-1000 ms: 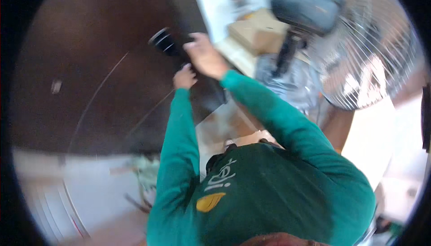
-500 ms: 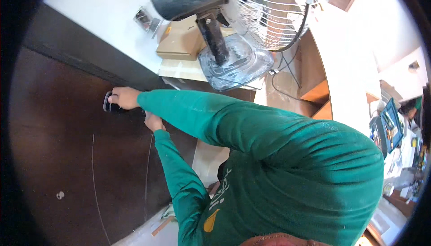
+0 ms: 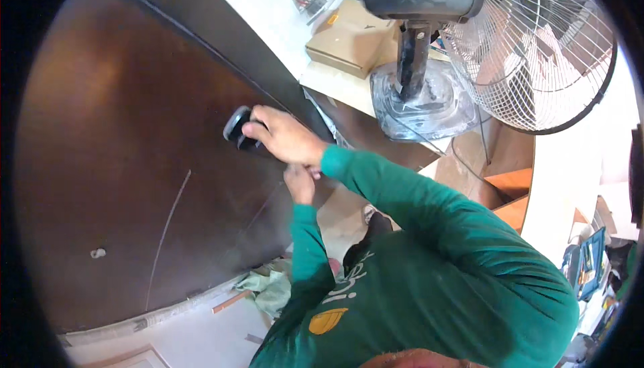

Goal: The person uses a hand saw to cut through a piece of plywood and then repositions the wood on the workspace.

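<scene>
My right hand [image 3: 285, 136] is wrapped around a black hand tool [image 3: 243, 128] with a grey rim, whose exact kind does not show. The tool sits against a large dark brown panel [image 3: 114, 167], near its upper edge. Just below my right wrist, my left hand [image 3: 300, 183] is closed, with its fingers curled. Whatever it grips is hidden behind the hand and wrist. Two pale curved lines are drawn on the panel; the longer line [image 3: 166, 234] runs down left of my hands, and the fainter line [image 3: 265, 207] lies close to my left hand.
A dusty standing fan [image 3: 419, 96] with a wire cage is beyond my right arm, beside a brown cardboard box [image 3: 349, 38]. A cable [image 3: 469, 167] trails below the fan. Greenish cloth [image 3: 268, 287] lies near the panel's lower edge. An open blue tool case [image 3: 590, 260] is at far right.
The view has shifted, so the panel, fan and hands appear farther right. My right hand stays on the tool, with my left hand still close by. A pale haze now shows over the lower panel.
</scene>
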### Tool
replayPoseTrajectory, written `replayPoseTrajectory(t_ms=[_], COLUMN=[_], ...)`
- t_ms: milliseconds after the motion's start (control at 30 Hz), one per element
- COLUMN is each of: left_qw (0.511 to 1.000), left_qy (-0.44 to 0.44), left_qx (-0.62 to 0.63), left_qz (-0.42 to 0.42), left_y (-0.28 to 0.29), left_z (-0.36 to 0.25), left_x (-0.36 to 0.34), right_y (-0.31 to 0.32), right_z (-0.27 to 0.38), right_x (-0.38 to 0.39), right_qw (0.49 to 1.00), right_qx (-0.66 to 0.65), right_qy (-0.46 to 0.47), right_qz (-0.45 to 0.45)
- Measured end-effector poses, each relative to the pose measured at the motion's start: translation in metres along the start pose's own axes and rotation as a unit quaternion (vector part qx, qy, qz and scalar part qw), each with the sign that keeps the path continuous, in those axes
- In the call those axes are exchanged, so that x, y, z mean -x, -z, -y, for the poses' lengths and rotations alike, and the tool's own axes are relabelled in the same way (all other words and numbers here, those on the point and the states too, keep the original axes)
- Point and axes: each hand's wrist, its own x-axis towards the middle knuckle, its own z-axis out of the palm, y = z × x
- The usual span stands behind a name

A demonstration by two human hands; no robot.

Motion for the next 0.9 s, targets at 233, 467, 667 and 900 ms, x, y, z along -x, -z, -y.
replayPoseTrajectory(t_ms=[233, 467, 667, 900], left_qw=[0.997, 0.971, 0.969, 0.96], left_qy=[0.013, -0.04, 0.032, 0.119], left_qx=[-0.068, -0.237, -0.244, -0.245], left_qz=[0.036, 0.009, -0.002, 0.06], left_y=[0.006, 0.015, 0.036, 0.044], left_z=[-0.018, 0.01, 0.022, 0.051], left_x=[0.099, 0.189, 0.247, 0.319], right_y=[0.031, 0.059, 0.065, 0.078], right_z=[0.035, 0.055, 0.075, 0.107], right_x=[0.089, 0.162, 0.213, 0.264], right_qw=[0.999, 0.989, 0.988, 0.973], right_qx=[0.036, 0.052, 0.043, 0.042], right_qy=[0.015, 0.096, 0.096, 0.078], right_qz=[0.031, 0.103, 0.11, 0.213])
